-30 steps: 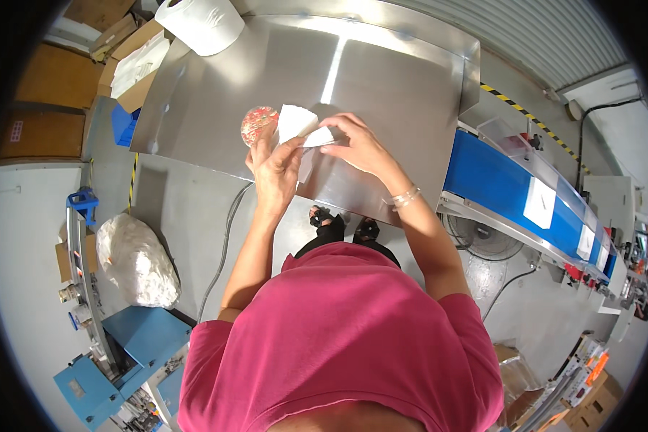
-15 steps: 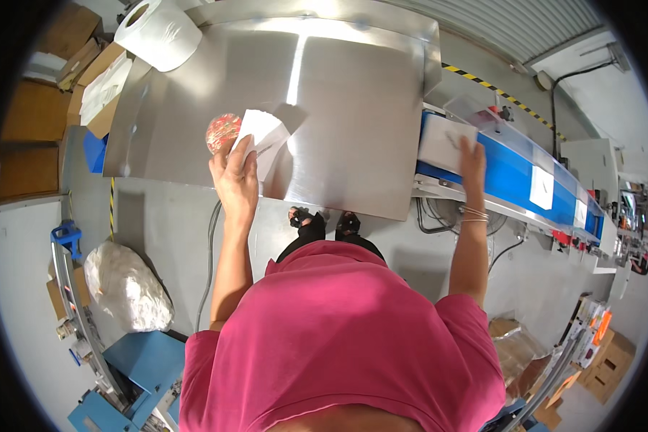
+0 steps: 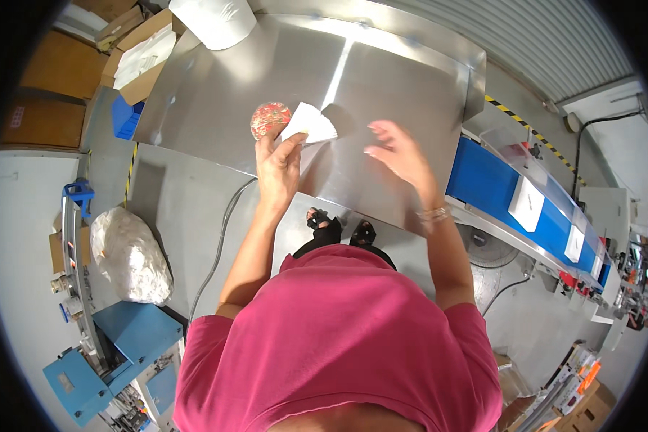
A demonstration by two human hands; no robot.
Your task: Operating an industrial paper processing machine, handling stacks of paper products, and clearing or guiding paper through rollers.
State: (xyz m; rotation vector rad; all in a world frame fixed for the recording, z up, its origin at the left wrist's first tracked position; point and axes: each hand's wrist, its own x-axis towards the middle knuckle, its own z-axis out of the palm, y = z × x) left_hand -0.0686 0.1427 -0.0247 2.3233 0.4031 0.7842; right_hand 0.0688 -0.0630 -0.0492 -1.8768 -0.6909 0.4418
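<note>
My left hand (image 3: pixel 278 173) is closed on a fanned stack of white paper pieces (image 3: pixel 311 124), held over the steel table (image 3: pixel 223 93) with the thumb on top. Just beyond its fingers is a round red-and-gold patterned thing (image 3: pixel 269 117); I cannot tell whether it lies on the table or is also held. My right hand (image 3: pixel 405 160) hovers over the table's right part, slightly blurred, fingers apart and nothing in it. To its right runs a blue conveyor belt (image 3: pixel 474 171) carrying a white piece (image 3: pixel 527 204) near the front and others farther along.
A large white roll (image 3: pixel 216 23) stands at the table's far left, beside an open cardboard box (image 3: pixel 133 90) and a blue bin (image 3: pixel 125 117). Clear guards line the belt. A stuffed plastic bag (image 3: pixel 129 255) sits on the floor at left, near a black cable (image 3: pixel 222 230).
My right hand has left the white piece on the belt and swung left over the table. That piece has travelled along the belt. The view has shifted; my left hand still grips the stack.
</note>
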